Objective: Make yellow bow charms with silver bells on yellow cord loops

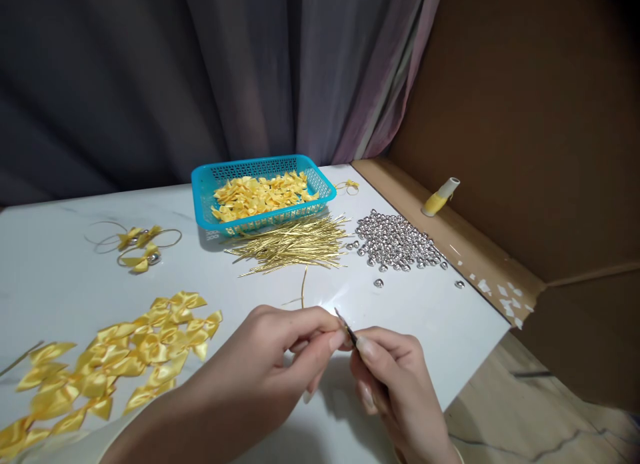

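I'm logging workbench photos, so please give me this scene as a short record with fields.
Right hand: holds a slim dark tool with a pointed tip
Left hand: thumb and forefinger pinched together by the tip; what they hold is too small to tell
Basket: blue, holding yellow ribbon pieces
In front of basket: pile of gold strands
Right of strands: heap of silver pieces
Near left: loose yellow bows
Surface: white table

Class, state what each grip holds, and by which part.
The right grip holds a slim, dark, pointed tool behind its exposed tip; what the left grip pinches cannot be told.
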### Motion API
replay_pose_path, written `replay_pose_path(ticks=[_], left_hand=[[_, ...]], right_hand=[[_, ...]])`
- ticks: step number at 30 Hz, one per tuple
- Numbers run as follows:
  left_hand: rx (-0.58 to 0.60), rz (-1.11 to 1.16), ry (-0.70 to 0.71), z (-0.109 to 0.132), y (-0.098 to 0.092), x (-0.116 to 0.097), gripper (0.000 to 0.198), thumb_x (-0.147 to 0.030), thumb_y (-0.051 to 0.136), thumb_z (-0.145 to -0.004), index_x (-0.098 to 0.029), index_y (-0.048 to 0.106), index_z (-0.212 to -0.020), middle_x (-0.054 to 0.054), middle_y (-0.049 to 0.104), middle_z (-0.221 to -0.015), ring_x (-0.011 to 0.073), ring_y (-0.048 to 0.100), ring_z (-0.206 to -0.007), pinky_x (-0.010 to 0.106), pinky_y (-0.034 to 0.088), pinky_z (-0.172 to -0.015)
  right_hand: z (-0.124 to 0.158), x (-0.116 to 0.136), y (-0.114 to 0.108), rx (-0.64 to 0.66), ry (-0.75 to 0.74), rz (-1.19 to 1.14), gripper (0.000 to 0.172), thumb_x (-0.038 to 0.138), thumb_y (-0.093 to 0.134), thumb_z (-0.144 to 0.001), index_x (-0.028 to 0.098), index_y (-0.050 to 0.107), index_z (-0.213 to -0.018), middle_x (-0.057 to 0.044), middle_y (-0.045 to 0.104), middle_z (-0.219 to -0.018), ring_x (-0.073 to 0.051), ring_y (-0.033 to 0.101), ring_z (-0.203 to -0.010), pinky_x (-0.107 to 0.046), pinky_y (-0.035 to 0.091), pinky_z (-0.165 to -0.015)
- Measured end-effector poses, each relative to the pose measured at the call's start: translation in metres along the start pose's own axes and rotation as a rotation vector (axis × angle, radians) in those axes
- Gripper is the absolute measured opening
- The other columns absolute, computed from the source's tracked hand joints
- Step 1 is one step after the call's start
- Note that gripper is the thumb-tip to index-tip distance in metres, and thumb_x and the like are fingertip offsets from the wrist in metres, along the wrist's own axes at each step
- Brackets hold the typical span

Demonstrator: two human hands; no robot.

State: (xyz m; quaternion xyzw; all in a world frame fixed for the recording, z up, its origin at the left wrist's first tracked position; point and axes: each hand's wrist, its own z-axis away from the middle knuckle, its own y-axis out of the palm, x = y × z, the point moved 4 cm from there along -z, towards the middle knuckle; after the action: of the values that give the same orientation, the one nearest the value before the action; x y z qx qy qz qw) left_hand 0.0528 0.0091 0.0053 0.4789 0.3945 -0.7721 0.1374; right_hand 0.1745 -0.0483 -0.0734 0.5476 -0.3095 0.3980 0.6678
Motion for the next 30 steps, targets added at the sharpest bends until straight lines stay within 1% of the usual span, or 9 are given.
replay_pose_path(ticks=[6,11,16,21,24,27,30], left_hand=[[0.000,-0.028,-0.006,0.000,0.000,0.000,0.030,-0.021,0.043,-0.088,-0.017,0.055,-0.061,-0.007,0.046,-0.051,0.0064,0.044,-0.051,0.014,0.032,-0.050],[-0.008,-0.020,-0.019,0.001,-0.001,-0.002,0.029,-0.020,0.043,-0.087,-0.017,0.060,-0.065,-0.006,0.047,-0.052,0.0065,0.044,-0.051,0.015,0.033,-0.050],[-0.026,-0.011,-0.015,0.001,0.000,-0.001,0.031,-0.023,0.043,-0.086,-0.017,0.054,-0.058,-0.006,0.046,-0.050,0.0077,0.044,-0.050,0.015,0.034,-0.050],[-0.037,-0.022,-0.010,0.001,0.000,0.000,0.031,-0.024,0.043,-0.086,-0.018,0.059,-0.060,-0.006,0.047,-0.050,0.0071,0.044,-0.049,0.015,0.033,-0.049],[-0.030,-0.026,-0.026,0.000,0.000,-0.001,0.030,-0.024,0.044,-0.086,-0.018,0.066,-0.067,-0.006,0.049,-0.050,0.0077,0.045,-0.050,0.016,0.033,-0.049],[-0.040,-0.022,-0.046,0.001,-0.001,-0.001,0.030,-0.025,0.046,-0.087,-0.018,0.070,-0.072,-0.005,0.049,-0.050,0.0083,0.045,-0.050,0.017,0.033,-0.049],[-0.056,-0.015,-0.010,0.001,-0.003,-0.002,0.028,-0.024,0.046,-0.087,-0.017,0.072,-0.076,-0.006,0.049,-0.048,0.0085,0.046,-0.050,0.017,0.034,-0.051]], right_hand=[[0.000,0.000,0.000,-0.015,-0.003,0.000,0.035,0.045,0.069,-0.078,0.010,0.073,-0.078,0.004,0.043,-0.041,-0.001,0.028,-0.034,-0.013,0.021,-0.035],[-0.002,0.000,0.000,-0.033,0.004,0.000,0.036,0.046,0.070,-0.078,0.010,0.073,-0.076,0.004,0.043,-0.041,-0.001,0.027,-0.034,-0.014,0.022,-0.035],[-0.002,0.000,-0.001,-0.046,0.020,0.014,0.035,0.047,0.071,-0.076,0.012,0.073,-0.074,0.004,0.043,-0.041,-0.001,0.028,-0.034,-0.013,0.022,-0.035],[0.000,0.000,0.000,-0.061,0.032,0.039,0.036,0.048,0.071,-0.075,0.012,0.073,-0.073,0.003,0.044,-0.041,-0.002,0.028,-0.034,-0.015,0.021,-0.036],[0.000,0.001,0.002,-0.085,0.036,0.030,0.041,0.051,0.071,-0.075,0.010,0.072,-0.073,0.004,0.041,-0.040,-0.002,0.027,-0.035,-0.015,0.021,-0.036],[-0.001,0.005,-0.004,-0.163,0.029,0.033,0.044,0.054,0.070,-0.075,0.009,0.071,-0.074,0.005,0.039,-0.040,-0.001,0.026,-0.036,-0.016,0.020,-0.038],[-0.001,0.013,-0.020,-0.221,-0.035,0.105,0.042,0.053,0.068,-0.078,0.010,0.071,-0.080,0.005,0.040,-0.042,-0.002,0.026,-0.037,-0.016,0.017,-0.038]])
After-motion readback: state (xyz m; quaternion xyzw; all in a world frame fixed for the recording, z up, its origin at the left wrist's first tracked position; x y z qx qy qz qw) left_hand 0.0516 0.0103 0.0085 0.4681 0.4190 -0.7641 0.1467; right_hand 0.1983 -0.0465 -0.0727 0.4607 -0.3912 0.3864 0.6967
